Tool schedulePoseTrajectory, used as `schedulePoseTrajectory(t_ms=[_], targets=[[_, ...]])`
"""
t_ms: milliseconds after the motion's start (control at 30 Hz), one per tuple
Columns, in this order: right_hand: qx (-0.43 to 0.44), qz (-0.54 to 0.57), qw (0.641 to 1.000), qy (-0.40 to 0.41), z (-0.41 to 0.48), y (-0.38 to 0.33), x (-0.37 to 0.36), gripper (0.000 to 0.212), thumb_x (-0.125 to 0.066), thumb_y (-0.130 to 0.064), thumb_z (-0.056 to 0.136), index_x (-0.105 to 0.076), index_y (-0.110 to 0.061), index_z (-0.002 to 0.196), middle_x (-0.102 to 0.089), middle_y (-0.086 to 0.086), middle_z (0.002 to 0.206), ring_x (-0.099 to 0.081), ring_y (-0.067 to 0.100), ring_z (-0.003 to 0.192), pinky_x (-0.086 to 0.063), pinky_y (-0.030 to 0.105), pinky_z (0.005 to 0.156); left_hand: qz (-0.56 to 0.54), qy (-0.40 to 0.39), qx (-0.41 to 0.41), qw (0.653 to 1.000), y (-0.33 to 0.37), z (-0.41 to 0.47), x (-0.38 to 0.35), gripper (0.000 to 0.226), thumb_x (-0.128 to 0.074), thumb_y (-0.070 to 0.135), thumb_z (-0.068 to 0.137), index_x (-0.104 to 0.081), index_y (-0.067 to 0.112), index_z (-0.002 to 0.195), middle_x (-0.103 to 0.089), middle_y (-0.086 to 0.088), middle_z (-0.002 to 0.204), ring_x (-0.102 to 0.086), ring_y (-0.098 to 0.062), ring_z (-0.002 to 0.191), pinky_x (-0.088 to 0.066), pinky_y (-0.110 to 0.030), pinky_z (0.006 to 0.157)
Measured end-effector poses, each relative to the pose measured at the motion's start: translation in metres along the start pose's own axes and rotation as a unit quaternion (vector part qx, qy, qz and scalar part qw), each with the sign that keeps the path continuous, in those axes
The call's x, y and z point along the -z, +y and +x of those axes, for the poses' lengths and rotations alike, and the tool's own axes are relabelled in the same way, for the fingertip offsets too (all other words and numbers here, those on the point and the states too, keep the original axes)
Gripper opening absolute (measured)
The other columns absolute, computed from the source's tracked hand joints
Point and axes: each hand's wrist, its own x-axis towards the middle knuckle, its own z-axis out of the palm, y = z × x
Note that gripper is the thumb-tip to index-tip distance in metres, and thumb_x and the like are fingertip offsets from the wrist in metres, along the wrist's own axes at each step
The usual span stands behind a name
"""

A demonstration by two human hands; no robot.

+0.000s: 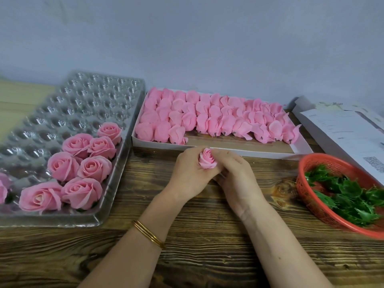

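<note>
Now, close to the person, two arms reach out over the wooden table, and gold bangles sit on the left wrist. The left hand curls its fingers around a small pink rose. The right hand pinches the same rose from the other side and from below. The rose sits between the two hands, just above the table, with its petals facing up. What the fingers do under it is hidden.

The petals look soft and thin. If the hands squeeze too hard, the rose can get squashed or a petal can bend or tear. If the grip gets too loose, the rose can drop onto the table.

To the left, big pink roses sit in a clear plastic tray. A careless arm can bump them out of their cups. To the right, a red basket of green leaves hangs partly past the table edge, so a knock could tip it.

Farther back, a white box holds rows of rose heads, and a grab there can crush the ones next door. Papers lie beyond the basket.
</note>
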Motion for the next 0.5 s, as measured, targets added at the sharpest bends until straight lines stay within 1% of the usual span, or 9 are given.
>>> schedulePoseTrajectory(t_ms=[67,133,267,300,400,500], targets=[[-0.006,-0.001,1.0,-0.003,-0.0005,0.0005,-0.001,0.018,-0.075,-0.021,0.07,-0.07,-0.007,0.08,-0.073,0.009,0.079,-0.071,0.015,0.075,-0.054,0.022,0.064,0.009,0.002,-0.004,1.0,-0.001,-0.0008,0.0011,0.012,-0.074,0.017,0.084,-0.069,0.025,0.075,-0.068,0.011,0.07,-0.064,-0.007,0.073,-0.049,-0.025,0.067],[-0.009,-0.001,1.0,-0.01,-0.0009,0.0014,-0.0014,0.017,-0.079,-0.019,0.07,-0.069,-0.008,0.077,-0.073,0.008,0.078,-0.07,0.014,0.074,-0.054,0.021,0.064,0.02,0.007,-0.005,1.0,-0.0008,-0.0017,0.002,0.022,-0.073,0.016,0.084,-0.065,0.032,0.07,-0.065,0.014,0.066,-0.06,-0.003,0.068,-0.044,-0.02,0.063],[-0.008,-0.011,1.0,-0.01,-0.0011,0.0019,-0.0006,0.011,-0.078,-0.017,0.069,-0.07,-0.011,0.074,-0.073,0.008,0.078,-0.07,0.014,0.075,-0.054,0.021,0.064,0.027,0.014,-0.003,1.0,0.0005,-0.0033,0.0009,0.02,-0.073,0.015,0.084,-0.067,0.031,0.074,-0.067,0.014,0.068,-0.061,-0.001,0.07,-0.043,-0.014,0.062],[-0.011,-0.011,1.0,-0.008,-0.0014,0.0017,-0.0011,0.011,-0.076,-0.017,0.069,-0.07,-0.01,0.075,-0.073,0.009,0.078,-0.07,0.014,0.075,-0.054,0.022,0.064,0.03,0.017,-0.001,0.999,-0.0002,-0.0036,0.0005,0.021,-0.073,0.015,0.083,-0.066,0.033,0.074,-0.066,0.016,0.068,-0.061,0.0,0.069,-0.042,-0.011,0.061],[-0.01,-0.035,0.999,0.003,-0.0003,0.0042,0.0001,0.027,-0.075,-0.02,0.068,-0.07,-0.003,0.089,-0.073,0.013,0.086,-0.07,0.018,0.081,-0.055,0.026,0.07,0.043,0.021,0.013,0.999,-0.0004,-0.0038,-0.0014,0.022,-0.074,0.016,0.084,-0.066,0.034,0.074,-0.067,0.016,0.069,-0.062,0.0,0.071,-0.042,-0.01,0.06],[-0.009,-0.051,0.999,0.013,-0.0014,0.0043,-0.0003,0.029,-0.075,-0.021,0.069,-0.071,-0.004,0.092,-0.074,0.012,0.088,-0.071,0.019,0.083,-0.055,0.027,0.073,0.065,0.019,0.019,0.998,-0.0009,-0.0037,-0.0027,0.027,-0.074,0.019,0.086,-0.064,0.039,0.072,-0.067,0.021,0.07,-0.063,0.001,0.074,-0.043,-0.008,0.061]])
